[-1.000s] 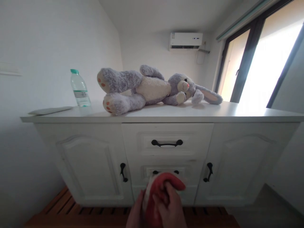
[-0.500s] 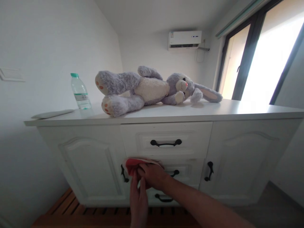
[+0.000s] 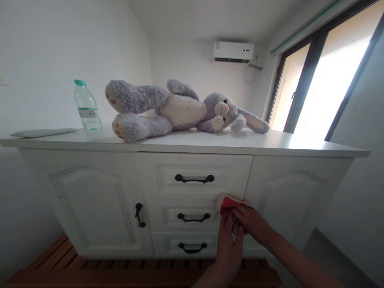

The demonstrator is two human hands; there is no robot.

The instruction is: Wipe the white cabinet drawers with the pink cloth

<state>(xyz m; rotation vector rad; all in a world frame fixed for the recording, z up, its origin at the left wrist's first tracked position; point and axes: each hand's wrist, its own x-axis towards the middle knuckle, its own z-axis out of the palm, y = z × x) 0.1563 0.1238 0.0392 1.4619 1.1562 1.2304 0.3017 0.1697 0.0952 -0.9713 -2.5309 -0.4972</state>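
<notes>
Left hand: nearest item, low centre-right, fingers stretched upward with the tips touching the lower edge of the red cloth; not curled round it, fingers loosely together.

Right hand: just right of the left hand, forearm entering from the lower right corner; fingers curled and clamped on the red cloth, pressing it to the cabinet front.

Red cloth: small bunched piece, red with a pale edge, held against the white cabinet at the upper right corner of the middle drawer, where that drawer meets the right-hand door.

Wooden slatted floor piece: reddish brown, under the cabinet's bottom edge.

Cabinet front: three drawers stacked in the centre, each with a black handle; one door either side, the left door bearing a black vertical handle. All shut.

Cabinet top: white, flat.
- Plush rabbit, grey with cream belly, lying on its side along the middle of the top, feet toward the left end, ears toward the right.
- Water bottle, clear with green cap, upright, near the left end, just left of the rabbit's feet.
- Flat grey object at the far left edge; kind cannot be told.

Back wall: white air conditioner, mounted high.

Right side: dark-framed window, brightly lit.
</notes>
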